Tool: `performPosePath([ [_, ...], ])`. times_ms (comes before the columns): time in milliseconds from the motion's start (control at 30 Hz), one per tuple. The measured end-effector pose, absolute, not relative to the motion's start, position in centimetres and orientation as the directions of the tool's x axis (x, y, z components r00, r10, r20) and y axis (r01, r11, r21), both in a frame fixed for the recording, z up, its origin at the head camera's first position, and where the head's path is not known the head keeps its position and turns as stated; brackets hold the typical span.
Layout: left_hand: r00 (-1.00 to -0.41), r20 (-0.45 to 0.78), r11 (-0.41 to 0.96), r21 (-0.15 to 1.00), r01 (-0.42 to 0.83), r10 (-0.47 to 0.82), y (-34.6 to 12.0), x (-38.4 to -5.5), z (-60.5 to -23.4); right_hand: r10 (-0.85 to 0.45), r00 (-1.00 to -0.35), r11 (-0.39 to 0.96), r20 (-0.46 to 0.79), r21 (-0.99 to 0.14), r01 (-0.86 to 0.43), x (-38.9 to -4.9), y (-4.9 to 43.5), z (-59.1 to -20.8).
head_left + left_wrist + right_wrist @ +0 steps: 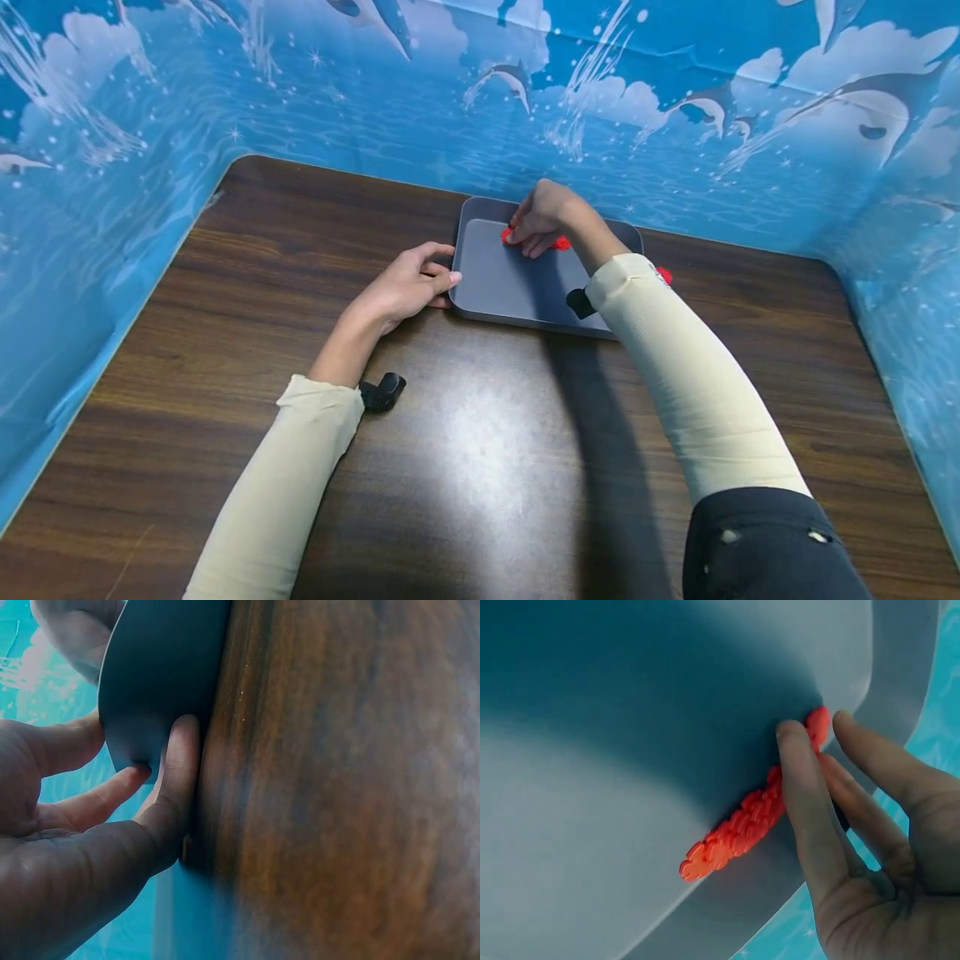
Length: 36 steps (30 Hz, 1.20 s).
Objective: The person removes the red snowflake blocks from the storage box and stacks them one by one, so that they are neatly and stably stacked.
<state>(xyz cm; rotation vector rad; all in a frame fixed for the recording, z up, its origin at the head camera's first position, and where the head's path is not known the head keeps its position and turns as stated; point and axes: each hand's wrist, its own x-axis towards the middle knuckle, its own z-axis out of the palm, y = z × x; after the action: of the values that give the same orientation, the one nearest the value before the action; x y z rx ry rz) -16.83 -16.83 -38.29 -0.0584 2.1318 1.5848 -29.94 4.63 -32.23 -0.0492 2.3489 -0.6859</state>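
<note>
Dolphin-printed blue sheeting (675, 92) walls in a dark wood-grain table (480, 467), and near its far edge sits a shallow grey rectangular tray (510, 287), the landmark for everything else. At the tray's near left corner the left hand (405, 287) steadies it: the left wrist view shows fingers (176, 780) lying fairly straight against the rim, thumb on the outer side, pressing rather than clamping. Inside the tray, along its far wall, lies a small orange piece with a scaly, knobbly surface (746, 825); the right hand (542, 218) reaches over it with 2 or 3 nearly straight fingers (802, 795) touching its upper edge, not closed around it. A second bit of the same orange (664, 274) shows just beyond the tray's right rim (mostly hidden by the cream sleeve, so its shape cannot be told). By my reading, the orange piece has reached the tray floor and only the fingers' contact remains; whether the bit outside belongs in too, I cannot say.
</note>
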Motion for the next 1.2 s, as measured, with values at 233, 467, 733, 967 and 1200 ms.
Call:
performPosePath([
  [233,-0.885,-0.401,0.318,0.893,-0.319,0.238,-16.7,-17.0,-38.3,-0.18,-0.845,0.906,-0.504,-0.42,0.058,-29.7,3.7,-33.2],
  [467,-0.886,-0.396,0.317,0.895,-0.313,0.241,-16.7,-17.0,-38.2,-0.163,-0.868,0.932,-0.469,-0.361,0.02,-29.6,3.4,-33.6],
  [733,-0.886,-0.401,0.322,0.892,-0.319,0.232,-16.7,-17.0,-38.3,-0.168,-0.857,0.926,-0.487,-0.375,0.032,-29.7,3.6,-33.7],
  [967,-0.886,-0.406,0.321,0.889,-0.326,0.224,-16.6,-17.1,-38.2,-0.204,-0.827,0.843,-0.524,-0.524,0.125,-29.6,4.4,-33.3],
  [1200,-0.886,-0.403,0.317,0.892,-0.322,0.232,-16.7,-17.0,-38.2,-0.266,-0.788,0.731,-0.555,-0.649,0.211,-29.5,5.4,-32.7],
])
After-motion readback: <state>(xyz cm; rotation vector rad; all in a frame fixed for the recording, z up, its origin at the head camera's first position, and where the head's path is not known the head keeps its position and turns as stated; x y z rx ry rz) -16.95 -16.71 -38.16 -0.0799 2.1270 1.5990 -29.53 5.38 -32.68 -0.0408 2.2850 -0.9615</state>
